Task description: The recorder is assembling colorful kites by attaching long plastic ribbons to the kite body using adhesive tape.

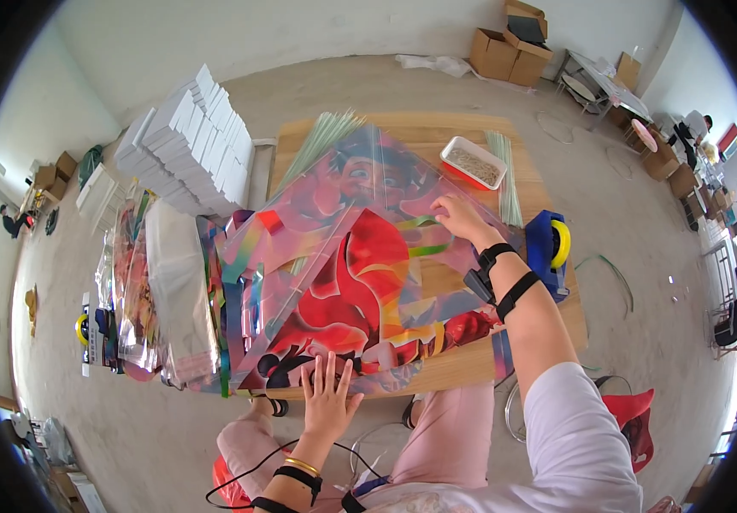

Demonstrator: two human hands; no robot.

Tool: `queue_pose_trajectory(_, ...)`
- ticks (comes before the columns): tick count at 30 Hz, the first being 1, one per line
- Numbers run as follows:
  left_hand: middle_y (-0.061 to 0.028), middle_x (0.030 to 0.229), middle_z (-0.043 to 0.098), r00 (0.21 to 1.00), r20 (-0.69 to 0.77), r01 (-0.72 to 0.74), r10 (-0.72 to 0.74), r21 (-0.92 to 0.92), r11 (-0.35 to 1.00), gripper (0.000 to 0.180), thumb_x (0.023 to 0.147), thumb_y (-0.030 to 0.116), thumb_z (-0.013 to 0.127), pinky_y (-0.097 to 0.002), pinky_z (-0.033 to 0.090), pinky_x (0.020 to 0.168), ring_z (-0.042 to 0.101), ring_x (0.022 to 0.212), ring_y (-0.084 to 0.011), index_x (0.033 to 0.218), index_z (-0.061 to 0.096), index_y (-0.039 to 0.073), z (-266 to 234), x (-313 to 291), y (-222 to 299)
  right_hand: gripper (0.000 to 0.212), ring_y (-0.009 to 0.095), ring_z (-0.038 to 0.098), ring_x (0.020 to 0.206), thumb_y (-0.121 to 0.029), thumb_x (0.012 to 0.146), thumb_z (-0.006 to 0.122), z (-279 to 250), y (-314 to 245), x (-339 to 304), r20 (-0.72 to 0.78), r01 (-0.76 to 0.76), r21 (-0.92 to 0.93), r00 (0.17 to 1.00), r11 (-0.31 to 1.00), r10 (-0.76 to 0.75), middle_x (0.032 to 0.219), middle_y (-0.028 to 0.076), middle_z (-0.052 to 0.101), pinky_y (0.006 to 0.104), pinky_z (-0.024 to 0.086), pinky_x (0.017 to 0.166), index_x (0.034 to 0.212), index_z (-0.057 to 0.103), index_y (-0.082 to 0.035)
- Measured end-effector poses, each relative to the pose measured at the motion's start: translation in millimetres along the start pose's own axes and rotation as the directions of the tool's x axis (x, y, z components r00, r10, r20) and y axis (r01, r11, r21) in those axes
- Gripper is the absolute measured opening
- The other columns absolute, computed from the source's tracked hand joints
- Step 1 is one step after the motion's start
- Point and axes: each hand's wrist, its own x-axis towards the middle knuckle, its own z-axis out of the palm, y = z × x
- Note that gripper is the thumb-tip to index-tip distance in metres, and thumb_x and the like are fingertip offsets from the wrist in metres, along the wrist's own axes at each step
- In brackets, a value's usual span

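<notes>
A colourful kite [373, 265] of thin printed sheet lies across the wooden table, its pointed top facing away from me and thin rods along its slanted edges. My left hand [328, 395] rests palm down with fingers spread on the near edge of the kite, left of the middle. Over at the kite's right slanted edge, my right hand [462, 216] has its fingers bent and drawn together on the sheet. The fingertips there are small, and what lies between them is partly hidden. Coloured ribbon-like strips show under and beside the sheet.
A white tray [473, 162] of small pieces sits at the table's far right, beside thin pale rods [505, 175]. A blue tape dispenser [546, 255] stands on the right edge. Left are stacked white boxes [189, 141] and clear plastic bags [182, 291]. A black cable [253, 479] crosses my lap.
</notes>
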Motion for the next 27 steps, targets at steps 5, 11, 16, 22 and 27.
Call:
queue_pose_trajectory(5, -0.0203, 0.159, 0.018, 1.000, -0.014, -0.014, 0.013, -0.041, 0.999, 0.071, 0.094, 0.048, 0.048, -0.0618, 0.007, 0.115, 0.015, 0.146, -0.0420, 0.152, 0.028, 0.012, -2.9, 2.5, 2.7, 0.024, 0.035, 0.060, 0.103, -0.019, 0.082, 0.071, 12.0, 0.7, 21.5, 0.210, -0.057, 0.140, 0.977, 0.989, 0.027, 0.105, 0.015, 0.066, 0.0436, 0.049, 0.088, 0.103, 0.065, -0.009)
queue_pose_trajectory(11, -0.0191, 0.158, 0.020, 1.000, -0.020, -0.012, 0.012, -0.017, 1.000, 0.070, 0.095, 0.050, 0.046, -0.0616, 0.008, 0.116, 0.018, 0.146, -0.0396, 0.153, 0.028, 0.015, -2.9, 3.2, 2.5, 0.029, 0.031, 0.064, 0.086, -0.026, 0.079, 0.074, -3.6, 2.2, 16.9, 0.415, -0.045, -0.007, 0.909, 0.999, 0.044, 0.091, 0.015, 0.067, 0.0393, 0.050, 0.075, 0.093, 0.065, -0.002)
queue_pose_trajectory(16, -0.0194, 0.158, 0.021, 0.999, -0.040, -0.006, 0.005, -0.013, 1.000, 0.070, 0.095, 0.050, 0.046, -0.0615, 0.009, 0.116, 0.018, 0.146, -0.0399, 0.152, 0.029, 0.015, -2.5, -2.2, -0.8, 0.038, 0.036, 0.064, 0.088, -0.034, 0.074, 0.077, -26.8, -15.1, -4.6, 0.553, -0.118, 0.068, 0.831, 0.991, 0.061, 0.090, 0.016, 0.068, 0.0437, 0.049, 0.077, 0.097, 0.065, -0.006)
queue_pose_trajectory(22, -0.0190, 0.158, 0.020, 0.998, -0.053, -0.025, 0.025, -0.011, 1.000, 0.070, 0.095, 0.050, 0.046, -0.0608, 0.009, 0.116, 0.018, 0.146, -0.0399, 0.153, 0.028, 0.015, -2.8, 2.9, 4.3, 0.036, 0.032, 0.064, 0.085, -0.033, 0.076, 0.076, -34.3, 3.4, -36.0, 0.486, 0.225, -0.190, 0.867, 0.956, -0.107, 0.087, 0.015, 0.068, 0.0418, 0.048, 0.073, 0.092, 0.064, -0.003)
queue_pose_trajectory(27, -0.0180, 0.159, 0.018, 0.998, -0.053, -0.016, 0.015, -0.006, 1.000, 0.070, 0.095, 0.051, 0.045, -0.0604, 0.008, 0.116, 0.017, 0.147, -0.0388, 0.153, 0.027, 0.015, -1.9, 1.8, 3.3, 0.028, 0.017, 0.063, 0.066, -0.029, 0.084, 0.072, -48.0, -1.2, -32.3, 0.686, -0.322, 0.160, 0.716, 0.933, 0.130, 0.074, 0.007, 0.066, 0.0336, 0.047, 0.060, 0.086, 0.062, -0.002)
